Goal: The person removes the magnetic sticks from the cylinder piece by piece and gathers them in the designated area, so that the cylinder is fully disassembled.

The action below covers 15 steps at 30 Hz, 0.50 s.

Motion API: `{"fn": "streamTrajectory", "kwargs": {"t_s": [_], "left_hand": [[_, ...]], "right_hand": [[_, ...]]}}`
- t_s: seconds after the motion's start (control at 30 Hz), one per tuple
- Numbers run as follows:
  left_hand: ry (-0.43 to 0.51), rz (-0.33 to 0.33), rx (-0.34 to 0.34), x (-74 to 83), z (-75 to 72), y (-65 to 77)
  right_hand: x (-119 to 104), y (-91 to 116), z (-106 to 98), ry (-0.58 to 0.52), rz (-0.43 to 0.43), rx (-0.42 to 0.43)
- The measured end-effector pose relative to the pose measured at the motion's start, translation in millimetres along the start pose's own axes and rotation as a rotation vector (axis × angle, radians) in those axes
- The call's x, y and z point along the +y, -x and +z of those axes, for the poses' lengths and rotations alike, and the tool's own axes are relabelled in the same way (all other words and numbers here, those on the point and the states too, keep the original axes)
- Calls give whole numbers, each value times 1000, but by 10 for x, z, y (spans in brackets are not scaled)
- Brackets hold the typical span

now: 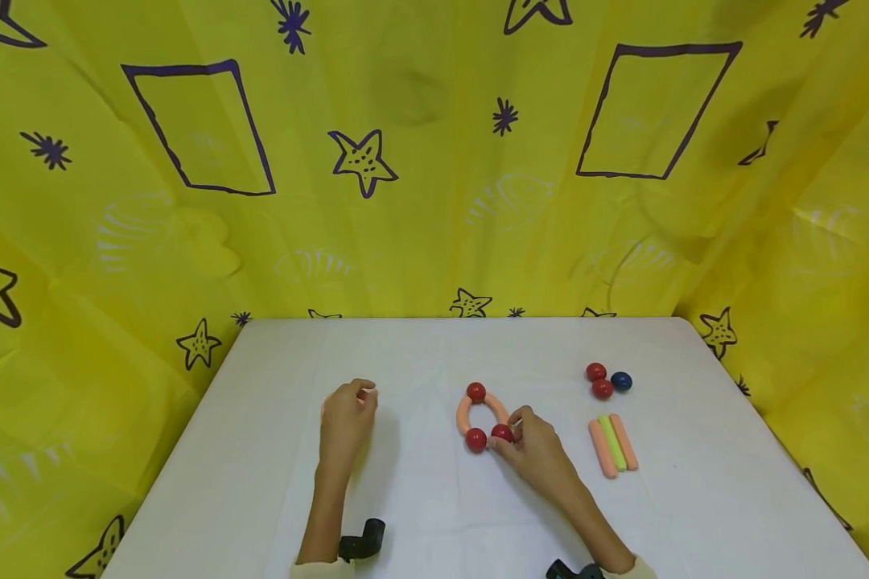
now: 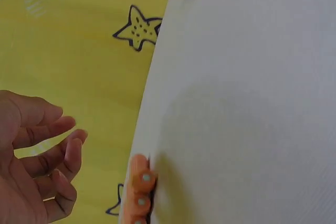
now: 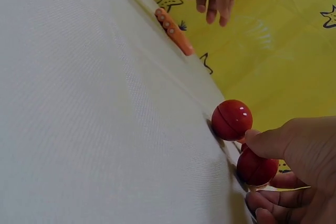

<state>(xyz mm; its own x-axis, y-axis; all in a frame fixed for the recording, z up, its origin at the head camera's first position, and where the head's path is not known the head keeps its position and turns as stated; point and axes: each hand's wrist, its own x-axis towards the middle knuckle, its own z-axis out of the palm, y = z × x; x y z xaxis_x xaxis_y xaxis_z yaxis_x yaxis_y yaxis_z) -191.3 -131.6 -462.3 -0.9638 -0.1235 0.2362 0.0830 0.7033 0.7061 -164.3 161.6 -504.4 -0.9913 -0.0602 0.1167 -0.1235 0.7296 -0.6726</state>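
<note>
Left of the table's middle, my left hand hovers with its fingers loosely bent and holds nothing. Under it lies an orange piece with round knobs, mostly hidden by the hand in the head view. My right hand pinches a red ball between thumb and fingers. That ball is at the lower right of a loop of curved peach-coloured sticks. A second red ball sits at the loop's lower left, and a third red ball joins the sticks at the top.
Farther right on the white table are two loose red balls and a blue ball. Nearer me lie two straight peach sticks with a lime-green stick between them. A yellow patterned cloth hangs behind the table.
</note>
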Motion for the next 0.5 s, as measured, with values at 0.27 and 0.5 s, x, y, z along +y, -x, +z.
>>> {"fn": "streamTrajectory", "kwargs": {"t_s": [0.27,0.5], "left_hand": [[-8,319,-402,284,490,217],[-59,384,-491,369,701,341]], "right_hand": [[-3,10,-20,72,-3,21],[50,-3,-40,128,-59,32]]}}
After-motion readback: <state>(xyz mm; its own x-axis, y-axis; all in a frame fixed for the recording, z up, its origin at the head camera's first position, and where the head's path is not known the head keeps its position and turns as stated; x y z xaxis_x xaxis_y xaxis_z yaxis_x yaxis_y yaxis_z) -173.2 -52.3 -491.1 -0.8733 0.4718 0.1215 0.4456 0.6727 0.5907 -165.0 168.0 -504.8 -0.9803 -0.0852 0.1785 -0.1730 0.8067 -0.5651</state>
